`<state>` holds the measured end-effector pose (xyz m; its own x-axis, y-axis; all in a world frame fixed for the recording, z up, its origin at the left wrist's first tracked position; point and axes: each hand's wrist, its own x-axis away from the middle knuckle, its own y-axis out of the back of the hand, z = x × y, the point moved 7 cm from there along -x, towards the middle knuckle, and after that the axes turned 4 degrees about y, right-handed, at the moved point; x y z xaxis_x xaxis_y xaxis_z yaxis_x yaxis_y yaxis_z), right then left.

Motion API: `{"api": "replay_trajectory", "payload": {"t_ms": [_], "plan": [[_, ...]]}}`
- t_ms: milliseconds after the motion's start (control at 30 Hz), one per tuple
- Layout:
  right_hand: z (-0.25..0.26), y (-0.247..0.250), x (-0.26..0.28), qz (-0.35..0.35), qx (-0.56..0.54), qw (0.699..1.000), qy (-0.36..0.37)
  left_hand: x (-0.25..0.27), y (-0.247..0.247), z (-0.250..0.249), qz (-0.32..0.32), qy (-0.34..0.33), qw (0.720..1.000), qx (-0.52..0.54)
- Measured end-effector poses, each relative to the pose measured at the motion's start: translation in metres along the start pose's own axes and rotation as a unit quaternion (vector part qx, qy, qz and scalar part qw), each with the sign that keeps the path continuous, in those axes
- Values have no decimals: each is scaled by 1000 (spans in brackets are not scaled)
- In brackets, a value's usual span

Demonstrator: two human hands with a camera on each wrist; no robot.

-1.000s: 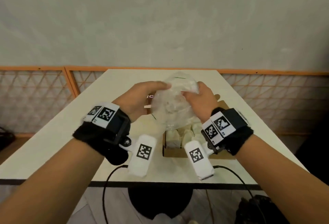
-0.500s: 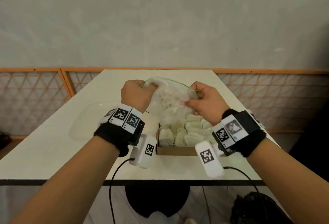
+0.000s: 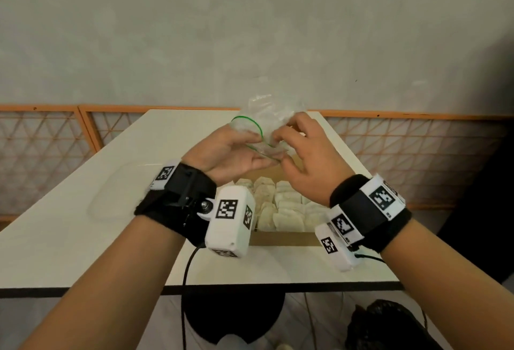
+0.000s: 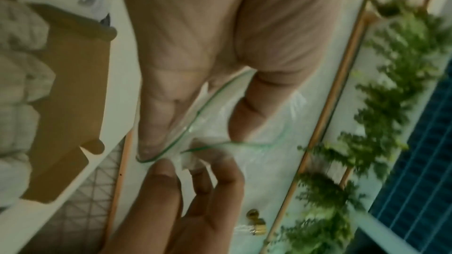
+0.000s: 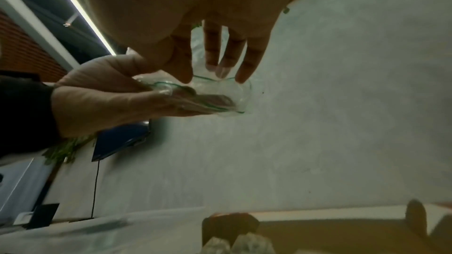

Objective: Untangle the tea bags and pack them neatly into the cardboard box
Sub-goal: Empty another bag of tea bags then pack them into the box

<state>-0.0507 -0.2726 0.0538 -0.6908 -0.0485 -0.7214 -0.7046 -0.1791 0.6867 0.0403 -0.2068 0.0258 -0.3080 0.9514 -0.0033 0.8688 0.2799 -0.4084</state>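
A clear plastic bag (image 3: 267, 116) with a green seal line is held up above the cardboard box (image 3: 281, 238). It looks crumpled, and I see no tea bags in it. My left hand (image 3: 233, 152) is palm up, its fingers inside the bag's mouth (image 4: 186, 130) and the thumb pressing on top (image 5: 220, 91). My right hand (image 3: 300, 149) pinches the bag's rim from the right with thumb and fingertips. Several pale tea bags (image 3: 286, 210) lie in rows inside the open box, just below both wrists.
The box stands near the front right of a white table (image 3: 83, 252). A flat clear plastic piece (image 3: 116, 196) lies on the table to the left. An orange lattice fence (image 3: 41, 149) runs behind. A black stool (image 3: 236, 319) and a dark bag (image 3: 389, 324) sit on the floor.
The bag bulged with tea bags over the box a second ago; now it is slack and crumpled. Both hands have lifted it and my left palm has turned upward.
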Motion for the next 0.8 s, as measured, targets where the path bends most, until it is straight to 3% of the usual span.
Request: {"api": "replay_trajectory", "payload": {"t_ms": [67,133,233,267,367,433,500,567,700,800], "plan": [[6,5,-2,1,19,999,36,6,-4,-3,74,-34,997,17],[6,2,-1,27,22,998,59,9,-5,-6,87,-57,993,60],[6,-2,5,58,-26,995,78,-2,11,-9,-68,-73,993,56],[5,6,5,28,-54,996,58,-4,18,-11,-127,-85,988,39],[-5,46,4,-166,-89,981,-35,-3,24,-19,-225,-136,965,-17],[-4,50,-3,-183,-101,976,-58,1,13,-23,-243,-166,953,-65],[3,34,-16,-102,-103,988,-47,0,-7,-25,-221,-173,955,-97],[11,22,-24,-50,-131,990,-28,-2,-26,-24,-159,-161,969,-100],[1,44,-23,-73,-144,986,-35,11,-38,-16,-13,-86,982,-169],[-32,74,12,-122,-172,969,-131,45,-27,-9,-52,-105,933,-339]]}}
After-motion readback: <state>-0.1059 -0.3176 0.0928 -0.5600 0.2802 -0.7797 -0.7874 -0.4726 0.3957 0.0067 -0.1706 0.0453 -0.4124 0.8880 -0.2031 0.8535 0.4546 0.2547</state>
